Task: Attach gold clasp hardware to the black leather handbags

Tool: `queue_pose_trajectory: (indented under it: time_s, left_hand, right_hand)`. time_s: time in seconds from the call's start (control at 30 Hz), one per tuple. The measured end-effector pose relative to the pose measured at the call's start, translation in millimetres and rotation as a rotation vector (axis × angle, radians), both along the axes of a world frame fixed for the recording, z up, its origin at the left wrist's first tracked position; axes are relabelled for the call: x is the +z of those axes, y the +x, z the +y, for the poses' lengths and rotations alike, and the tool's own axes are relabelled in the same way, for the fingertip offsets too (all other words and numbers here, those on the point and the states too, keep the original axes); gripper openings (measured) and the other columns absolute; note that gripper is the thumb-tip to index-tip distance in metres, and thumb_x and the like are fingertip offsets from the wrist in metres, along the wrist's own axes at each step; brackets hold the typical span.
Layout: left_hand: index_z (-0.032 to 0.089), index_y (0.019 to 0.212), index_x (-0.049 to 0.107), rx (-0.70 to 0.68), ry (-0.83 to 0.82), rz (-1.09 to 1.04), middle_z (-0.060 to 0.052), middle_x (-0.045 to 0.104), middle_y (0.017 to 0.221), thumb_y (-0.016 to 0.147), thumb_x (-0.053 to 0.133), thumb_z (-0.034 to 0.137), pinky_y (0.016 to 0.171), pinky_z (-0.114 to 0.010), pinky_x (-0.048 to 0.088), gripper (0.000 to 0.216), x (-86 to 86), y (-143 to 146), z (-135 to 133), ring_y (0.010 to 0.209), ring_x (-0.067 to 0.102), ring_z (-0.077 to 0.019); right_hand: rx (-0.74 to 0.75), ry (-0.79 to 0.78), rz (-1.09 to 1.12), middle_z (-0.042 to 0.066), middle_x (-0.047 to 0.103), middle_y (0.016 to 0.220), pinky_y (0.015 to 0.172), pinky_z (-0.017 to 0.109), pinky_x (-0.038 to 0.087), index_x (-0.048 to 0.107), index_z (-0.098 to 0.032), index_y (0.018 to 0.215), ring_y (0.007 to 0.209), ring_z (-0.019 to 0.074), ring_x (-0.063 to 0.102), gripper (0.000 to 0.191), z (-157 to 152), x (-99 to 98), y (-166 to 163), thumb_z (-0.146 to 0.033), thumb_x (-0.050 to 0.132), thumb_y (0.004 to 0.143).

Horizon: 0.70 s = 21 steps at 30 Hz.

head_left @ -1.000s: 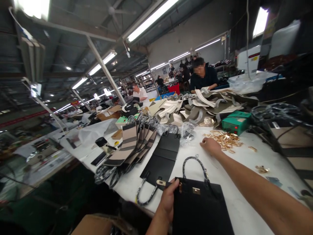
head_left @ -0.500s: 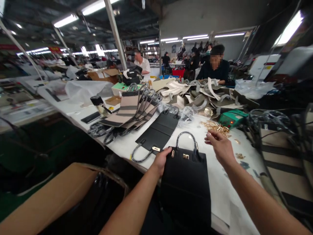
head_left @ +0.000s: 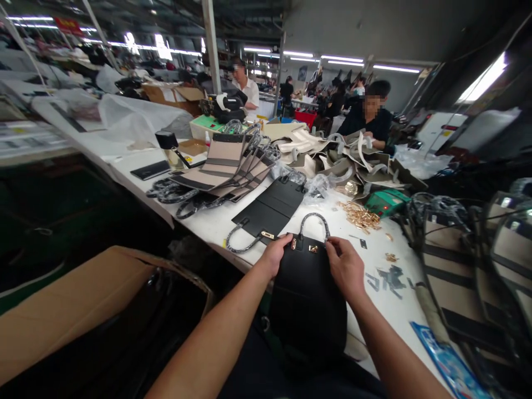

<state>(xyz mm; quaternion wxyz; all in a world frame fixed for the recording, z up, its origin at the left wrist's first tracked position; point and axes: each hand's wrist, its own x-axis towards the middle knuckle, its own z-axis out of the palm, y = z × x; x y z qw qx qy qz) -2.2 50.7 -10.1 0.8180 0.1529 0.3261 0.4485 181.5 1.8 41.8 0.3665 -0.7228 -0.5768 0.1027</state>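
A black handbag (head_left: 308,299) with gold fittings and a wrapped handle lies at the near edge of the white table (head_left: 216,224), partly hanging over it. My left hand (head_left: 274,254) grips its top left corner, thumb over the edge. My right hand (head_left: 344,267) is closed on the top right part of the bag, just right of the gold clasp (head_left: 312,249). A pile of small gold metal fittings (head_left: 359,215) lies beyond the bag.
Flat black bag panels (head_left: 271,213) and a fan of beige-and-black bags (head_left: 226,169) lie to the left. A green box (head_left: 386,202) sits behind the fittings. More bags (head_left: 465,260) are stacked at right. An open cardboard box (head_left: 91,310) stands below left. People work across the table.
My right hand left the pile of gold fittings and came back onto the bag's top right. The bag slid nearer, over the table edge. The view tilted down.
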Motion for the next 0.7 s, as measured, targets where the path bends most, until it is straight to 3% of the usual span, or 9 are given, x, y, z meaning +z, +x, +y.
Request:
queue_pose_trajectory:
  time_s: [0.1,0.23,0.33,0.47,0.57,0.7]
  left_hand:
    - [0.017,0.082,0.063,0.036,0.029,0.007,-0.004,0.069,0.068,0.074,0.075,0.033,0.059,-0.033,0.054,0.022,-1.5,1.4,-0.4,0.057,0.067,-0.0208]
    - [0.017,0.082,0.062,0.054,0.051,0.01,-0.003,0.067,0.065,0.074,0.074,0.032,0.056,-0.032,0.053,0.02,-1.5,1.8,-1.2,0.053,0.064,-0.0195]
    - [0.017,0.082,0.063,0.041,0.073,0.003,-0.003,0.067,0.066,0.074,0.073,0.03,0.056,-0.031,0.052,0.018,-1.1,1.4,-1.2,0.054,0.064,-0.0191]
    - [0.016,0.081,0.063,0.017,0.089,-0.002,-0.004,0.067,0.067,0.074,0.073,0.029,0.057,-0.032,0.053,0.018,-0.9,1.3,-0.9,0.055,0.064,-0.0191]
    - [0.016,0.08,0.063,0.012,0.097,0.012,-0.004,0.067,0.067,0.074,0.074,0.029,0.058,-0.031,0.053,0.018,-1.4,1.7,-0.5,0.056,0.065,-0.0188]
    - [0.016,0.078,0.063,0.007,0.109,0.046,-0.004,0.068,0.068,0.074,0.075,0.031,0.059,-0.03,0.051,0.019,-1.1,2.5,-0.3,0.058,0.065,-0.0187]
  right_hand:
    - [0.005,-0.041,-0.133,0.005,0.073,0.106,0.08,0.038,0.046,0.07,-0.025,0.104,0.09,0.0256,0.066,0.033,0.4,-8.9,-5.0,-0.046,0.05,0.09]
    - [0.029,0.018,-0.093,0.004,0.072,0.106,0.083,0.036,0.044,0.071,-0.025,0.103,0.094,0.0249,0.065,0.031,-1.1,-11.1,2.0,-0.047,0.052,0.09]
    - [0.026,0.033,0.091,0.003,0.072,0.101,0.081,0.034,0.044,0.071,-0.025,0.101,0.087,0.0218,0.064,0.032,-0.4,-5.9,16.6,-0.05,0.058,0.087]
    - [0.02,0.036,0.529,0.0,0.067,0.08,0.067,0.029,0.043,0.069,-0.022,0.104,0.07,0.0162,0.058,0.04,1.5,8.2,35.5,-0.054,0.067,0.081]
    - [0.142,0.035,0.656,-0.001,0.063,0.075,0.062,0.026,0.039,0.069,-0.021,0.102,0.066,0.0134,0.053,0.039,2.6,23.1,44.1,-0.051,0.071,0.079]
    - [0.388,-0.139,0.664,0.002,0.065,0.082,0.065,0.028,0.041,0.07,-0.018,0.1,0.068,0.014,0.052,0.038,4.8,44.7,55.6,-0.05,0.073,0.078]
